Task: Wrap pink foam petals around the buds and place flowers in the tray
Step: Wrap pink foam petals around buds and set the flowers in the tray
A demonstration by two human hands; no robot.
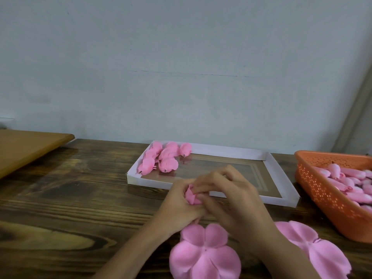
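While both my hands are bunched together over the counter (70, 188), I've got one pink flower (192, 196) squeezed between them, just in front of the tray's (145, 181) near edge. My left hand (178, 204) is curled round it from the left side and my right hand (231, 196) is folded over the top, fingertips pinching the foam. You can only see a little bit of pink poking out, so I can't tell how the petals sit on the bud inside.

Finished flowers (161, 158) are clustered in the tray's far left corner, lying on their sides and touching each other, with little stems poking out toward me.

Right below my wrists there's a flat petal cutout (203, 254) on the counter, and a second cutout (324, 250) just to the right of it, partly under my right forearm. The orange basket (322, 196) sits at the right edge, beside the tray, with a pile of pink buds (346, 182) in it. Over on the far left a lighter brown board (24, 148) lies on the counter, and it's all pushed up against a pale wall (181, 67).
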